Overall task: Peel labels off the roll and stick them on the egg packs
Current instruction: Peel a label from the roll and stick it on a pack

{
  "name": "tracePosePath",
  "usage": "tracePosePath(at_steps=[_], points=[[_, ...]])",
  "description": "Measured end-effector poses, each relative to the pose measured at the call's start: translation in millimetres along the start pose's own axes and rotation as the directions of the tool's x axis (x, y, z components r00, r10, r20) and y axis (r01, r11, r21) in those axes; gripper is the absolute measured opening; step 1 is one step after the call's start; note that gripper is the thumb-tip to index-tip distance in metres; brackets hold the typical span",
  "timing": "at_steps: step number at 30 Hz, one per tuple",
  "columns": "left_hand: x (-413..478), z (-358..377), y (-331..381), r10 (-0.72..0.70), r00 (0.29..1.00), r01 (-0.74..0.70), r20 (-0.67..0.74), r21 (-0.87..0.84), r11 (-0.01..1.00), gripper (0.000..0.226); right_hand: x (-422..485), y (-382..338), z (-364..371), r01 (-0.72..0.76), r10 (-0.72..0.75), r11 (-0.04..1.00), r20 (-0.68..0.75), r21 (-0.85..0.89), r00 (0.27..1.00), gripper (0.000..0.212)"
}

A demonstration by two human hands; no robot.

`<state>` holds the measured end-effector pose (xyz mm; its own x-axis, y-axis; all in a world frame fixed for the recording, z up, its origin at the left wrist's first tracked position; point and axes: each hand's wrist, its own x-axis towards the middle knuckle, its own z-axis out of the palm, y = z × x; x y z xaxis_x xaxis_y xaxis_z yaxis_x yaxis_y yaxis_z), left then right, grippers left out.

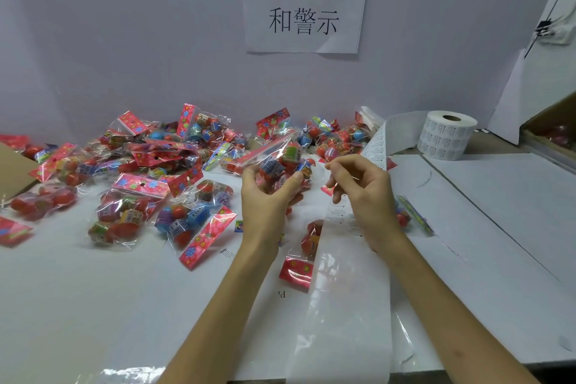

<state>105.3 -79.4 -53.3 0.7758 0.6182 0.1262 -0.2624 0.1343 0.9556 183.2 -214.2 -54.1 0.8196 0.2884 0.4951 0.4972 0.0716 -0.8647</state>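
Hands sit close, not touching. Our left hand [265, 199] grips one egg pack [282, 157] above the table [498, 203]. Our right hand [364, 196] pinches its fingertips together (on a label or not, we cannot tell) over the label strip [352, 305] running from the roll [445, 137] to the near edge. Loose packs [140, 171] crowd the left.

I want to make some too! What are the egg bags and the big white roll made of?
Egg pack in the left hand: probably thin clear plastic film, glossy; it crinkles and glints. Label roll: likely matte white printed paper round a brownish, maybe cardboard, core.
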Motion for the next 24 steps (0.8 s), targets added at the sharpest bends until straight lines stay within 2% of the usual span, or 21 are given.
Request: tracePosePath(at_steps=[2, 6, 12, 19, 22, 24], points=[[-1.7, 1.6, -0.1, -0.002, 1.0, 0.003, 0.021, -0.011, 1.0, 0.061, -0.4, 1.1, 0.8, 0.019, -0.019, 0.999, 0.012, -0.035, 1.0, 0.004], [-4.5, 3.4, 1.3, 0.012, 0.999, -0.011, 0.034, -0.018, 1.0, 0.063, -1.5, 1.7, 2.9, 0.048, -0.045, 0.996, 0.032, -0.08, 0.998, 0.011], [-5.8, 4.0, 1.7, 0.051, 0.998, -0.052, 0.032, 0.032, 0.998, 0.067, -2.6, 1.0, 5.3, 0.052, -0.05, 0.993, 0.022, -0.103, 0.999, 0.01], [-6.1, 4.2, 1.2, 0.057, 0.997, -0.058, 0.056, 0.011, 0.998, 0.057, -4.6, 3.8, 6.5, 0.083, -0.083, 0.981, 0.008, -0.173, 0.997, 0.026], [-7.7, 6.0, 2.7, 0.077, 0.994, -0.078, 0.081, 0.014, 0.997, 0.066, -5.1, 3.2, 6.8, 0.052, -0.053, 0.978, 0.0, -0.2, 0.999, 0.035], [-7.8, 6.0, 3.3, 0.073, 0.992, -0.075, 0.103, 0.012, 0.997, 0.071, -4.1, 2.0, 6.6, 0.008, 0.0, 0.99, 0.053, -0.144, 0.999, 0.031]])
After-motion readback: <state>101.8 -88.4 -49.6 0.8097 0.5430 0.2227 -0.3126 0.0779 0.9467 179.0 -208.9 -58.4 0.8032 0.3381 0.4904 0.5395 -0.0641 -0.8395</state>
